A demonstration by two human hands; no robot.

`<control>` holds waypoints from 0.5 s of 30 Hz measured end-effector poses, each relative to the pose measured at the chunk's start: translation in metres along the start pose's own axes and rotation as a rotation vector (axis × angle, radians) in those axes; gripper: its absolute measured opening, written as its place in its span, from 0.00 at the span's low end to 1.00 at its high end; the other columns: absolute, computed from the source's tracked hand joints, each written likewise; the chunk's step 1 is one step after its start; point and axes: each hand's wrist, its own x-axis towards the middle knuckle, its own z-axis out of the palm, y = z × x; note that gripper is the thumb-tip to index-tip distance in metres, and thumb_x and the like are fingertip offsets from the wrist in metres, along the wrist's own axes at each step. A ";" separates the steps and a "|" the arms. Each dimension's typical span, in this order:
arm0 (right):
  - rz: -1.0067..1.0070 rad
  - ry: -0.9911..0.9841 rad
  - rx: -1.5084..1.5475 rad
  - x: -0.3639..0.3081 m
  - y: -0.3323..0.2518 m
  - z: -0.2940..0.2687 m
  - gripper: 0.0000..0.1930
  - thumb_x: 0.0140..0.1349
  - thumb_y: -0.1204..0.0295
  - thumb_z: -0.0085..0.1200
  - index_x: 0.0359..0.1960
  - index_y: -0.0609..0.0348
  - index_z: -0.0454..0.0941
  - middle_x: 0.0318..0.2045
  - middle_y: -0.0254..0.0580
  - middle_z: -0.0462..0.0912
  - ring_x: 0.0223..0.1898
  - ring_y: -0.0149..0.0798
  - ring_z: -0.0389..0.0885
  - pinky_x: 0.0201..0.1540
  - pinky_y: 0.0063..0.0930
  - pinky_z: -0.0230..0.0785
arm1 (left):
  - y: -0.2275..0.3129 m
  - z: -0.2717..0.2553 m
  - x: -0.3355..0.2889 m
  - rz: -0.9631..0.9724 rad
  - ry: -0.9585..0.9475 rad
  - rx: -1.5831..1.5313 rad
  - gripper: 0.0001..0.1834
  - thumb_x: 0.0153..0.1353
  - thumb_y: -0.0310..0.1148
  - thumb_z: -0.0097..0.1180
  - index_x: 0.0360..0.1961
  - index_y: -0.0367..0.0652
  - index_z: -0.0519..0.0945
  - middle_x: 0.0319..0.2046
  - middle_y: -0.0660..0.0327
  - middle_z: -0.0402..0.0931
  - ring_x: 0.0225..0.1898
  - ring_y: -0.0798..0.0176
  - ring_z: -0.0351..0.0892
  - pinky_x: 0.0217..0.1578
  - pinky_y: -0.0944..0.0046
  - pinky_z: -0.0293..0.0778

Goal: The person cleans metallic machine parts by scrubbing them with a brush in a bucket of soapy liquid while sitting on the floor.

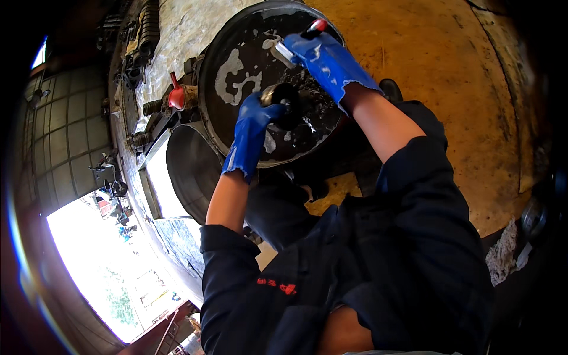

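A round dark basin (203,100) holds dark liquid with patches of pale foam. My left hand (253,123), in a blue rubber glove, grips a hollow cylindrical metal part (277,93) over the liquid; its dark bore faces me. My right hand (322,59), gloved the same way, is closed around a brush (284,54). The pale bristle end points left, and a red handle tip (320,25) sticks out above the glove. The brush is apart from the metal part, up and to its right. Most of the handle is hidden by my fingers.
Left of the basin stand a red funnel-shaped thing (176,96) and several dark metal parts (148,35). A second, empty-looking round tub (188,168) leans close below the basin. Worn yellow-brown floor (438,89) spreads to the right, with a grey rag (503,254) at its edge.
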 end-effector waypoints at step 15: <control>0.259 -0.069 -0.487 -0.037 0.003 0.080 0.23 0.61 0.52 0.57 0.49 0.55 0.85 0.44 0.55 0.88 0.50 0.55 0.86 0.56 0.43 0.77 | -0.123 -0.011 -0.040 -0.234 0.108 -0.836 0.18 0.56 0.29 0.69 0.47 0.31 0.84 0.34 0.56 0.85 0.30 0.61 0.84 0.34 0.59 0.80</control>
